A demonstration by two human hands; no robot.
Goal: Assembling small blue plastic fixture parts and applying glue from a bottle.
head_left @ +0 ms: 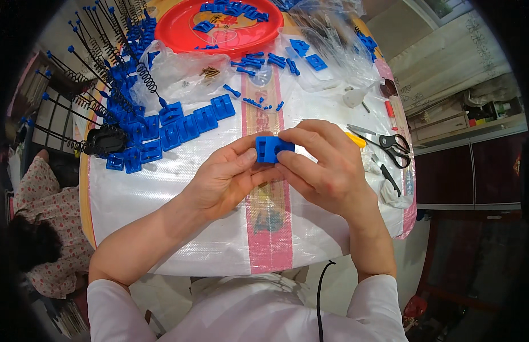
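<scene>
A small blue plastic block (271,149) sits between both my hands above the middle of the table. My left hand (224,179) pinches its left side with thumb and fingers. My right hand (324,165) closes over its right side from above, and something yellow (355,139) sticks out behind that hand. More blue plastic blocks (184,125) lie in a row further back on the left. Small blue pins (256,60) are scattered near the red tray (179,28).
The table carries a white woven cover (162,228) with a pink stripe. Blue-tipped rods with springs (99,68) fill the back left. Clear plastic bags (327,51) lie at the back. Black-handled scissors (390,142) rest at the right. A person sits low at the left.
</scene>
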